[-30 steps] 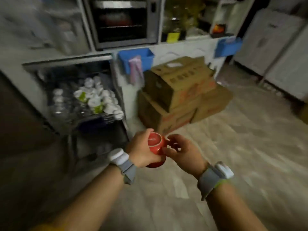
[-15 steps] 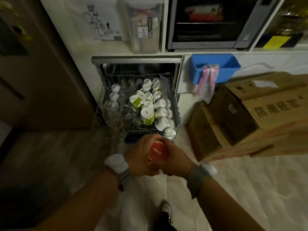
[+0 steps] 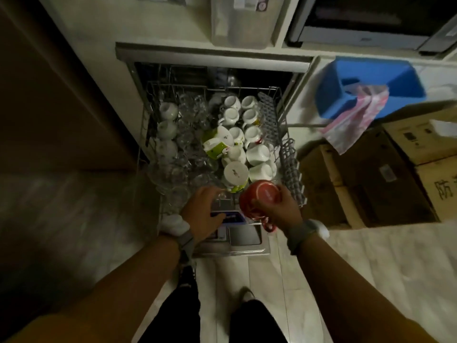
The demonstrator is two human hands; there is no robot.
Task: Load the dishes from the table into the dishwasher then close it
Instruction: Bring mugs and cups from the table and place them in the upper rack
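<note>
Red mug is upside down in the right hand, fingers curled round its body, handle dangling toward the wrist, right over the near right corner of the pulled-out rack. Glossy red, with a pale mark on its base. This looks like the placing step. The left hand hovers flat, fingers relaxed and gripping nothing, above the rack's front edge. White cups crowd the right side, glasses the left, so the next move calls for finding a free slot and lowering the mug mouth-down without knocking neighbours.
</note>
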